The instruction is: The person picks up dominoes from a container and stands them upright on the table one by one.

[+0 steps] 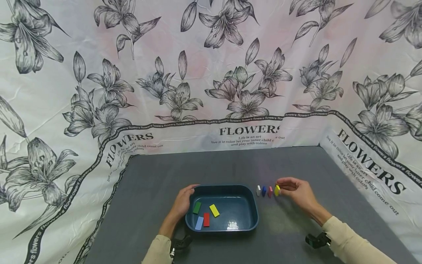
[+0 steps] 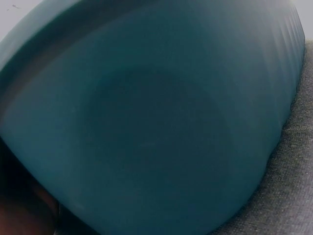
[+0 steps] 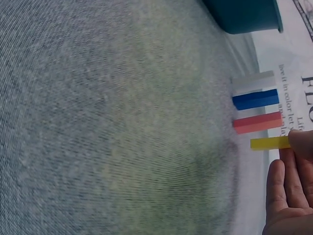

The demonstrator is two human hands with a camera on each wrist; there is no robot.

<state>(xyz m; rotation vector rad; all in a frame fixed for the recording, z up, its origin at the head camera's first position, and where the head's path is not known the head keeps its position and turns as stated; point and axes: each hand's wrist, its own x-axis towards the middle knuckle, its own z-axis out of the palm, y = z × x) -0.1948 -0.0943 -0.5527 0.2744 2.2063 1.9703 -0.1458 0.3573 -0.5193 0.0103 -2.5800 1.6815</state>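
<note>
My right hand [image 1: 300, 191] pinches a yellow domino block [image 1: 277, 190] by its top between thumb and finger, at the right end of a short row. Beside it stand upright a pink block [image 1: 270, 191], a blue block [image 1: 264, 191] and a white block [image 1: 258, 190], small gaps between them. At the left, my left hand [image 1: 182, 201] grips the rim of a dark teal tray [image 1: 224, 230] near its far left corner. The tray's outer wall [image 2: 161, 137] fills most of the left wrist view.
Inside the tray lie flat a green block [image 1: 196, 208], another yellow block [image 1: 214, 210], a red block [image 1: 206, 219] and a light blue block [image 1: 199, 223]. A grey cloth [image 1: 230, 167] covers the table, with flower-printed sheeting [image 1: 184, 137] rising behind and at both sides.
</note>
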